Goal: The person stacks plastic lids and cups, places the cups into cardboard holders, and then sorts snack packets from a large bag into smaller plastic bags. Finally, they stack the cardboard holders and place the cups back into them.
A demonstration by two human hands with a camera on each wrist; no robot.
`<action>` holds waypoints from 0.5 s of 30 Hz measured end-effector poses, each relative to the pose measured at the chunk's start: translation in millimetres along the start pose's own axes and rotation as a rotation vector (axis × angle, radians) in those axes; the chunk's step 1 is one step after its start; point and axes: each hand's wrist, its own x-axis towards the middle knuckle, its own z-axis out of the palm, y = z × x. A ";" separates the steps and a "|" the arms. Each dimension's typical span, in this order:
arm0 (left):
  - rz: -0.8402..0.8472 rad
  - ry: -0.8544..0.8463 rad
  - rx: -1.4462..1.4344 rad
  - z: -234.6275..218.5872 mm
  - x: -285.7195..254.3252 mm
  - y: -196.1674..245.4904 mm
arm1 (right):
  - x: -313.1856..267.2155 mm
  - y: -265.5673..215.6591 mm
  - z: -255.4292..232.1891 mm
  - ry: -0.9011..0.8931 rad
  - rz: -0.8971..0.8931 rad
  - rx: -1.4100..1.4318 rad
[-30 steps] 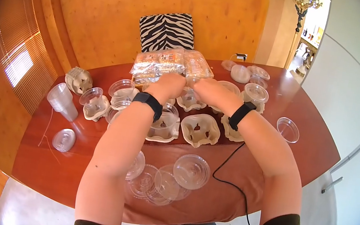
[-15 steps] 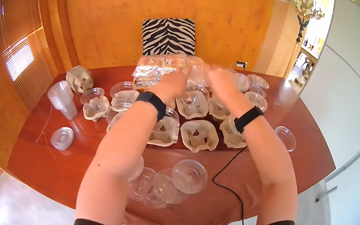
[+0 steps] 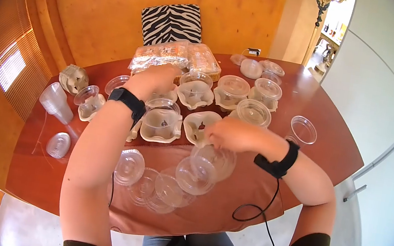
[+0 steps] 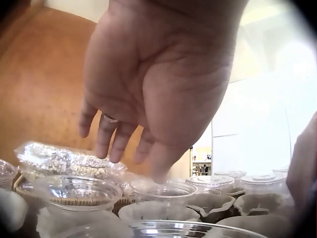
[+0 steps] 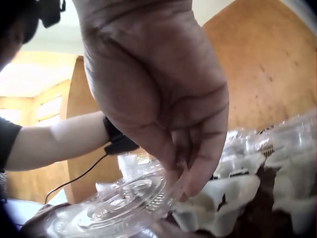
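Observation:
My right hand (image 3: 236, 135) is low over the front of the table. In the right wrist view, the thumb and fingers of this hand (image 5: 163, 94) pinch the rim of a clear plastic lid (image 5: 124, 201), which is tilted. Other clear lids (image 3: 195, 175) lie overlapping on the brown cloth below. My left hand (image 3: 160, 78) hovers over the cups at the back; in the left wrist view its relaxed fingers hold nothing, with the hand (image 4: 158, 84) above a clear cup (image 4: 166, 191). Pulp carriers (image 3: 194, 97) hold several clear cups; one front carrier (image 3: 196, 128) shows bare pockets.
Wrapped packets (image 3: 166, 57) sit in a basket at the back. At the left are stacked carriers (image 3: 74, 79), nested cups (image 3: 57, 102) and a lid stack (image 3: 58, 145). Loose lids (image 3: 251, 69) lie at the back right, another clear item (image 3: 303, 129) at the right. A black cable (image 3: 268, 228) crosses the cloth.
My right hand has come from the back cups toward the front and now pinches a lid. My left hand has moved a little to the left, away from the middle back cup.

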 end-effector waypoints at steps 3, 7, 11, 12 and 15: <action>0.051 -0.068 0.024 -8.0 0.6 20.4 | 1.4 3.6 24.8 -0.048 -0.079 -0.104; 0.149 0.004 0.049 -3.8 11.8 39.2 | -6.4 2.9 -5.8 0.152 0.001 -0.113; 0.227 0.049 0.149 7.2 36.3 64.9 | 2.2 39.8 -57.4 0.490 0.051 -0.301; 0.241 0.077 0.145 11.7 42.9 72.4 | 9.1 55.7 -60.0 0.528 0.126 -0.341; 0.323 0.142 0.166 30.0 68.2 91.0 | 22.3 88.2 -55.8 0.458 0.234 -0.474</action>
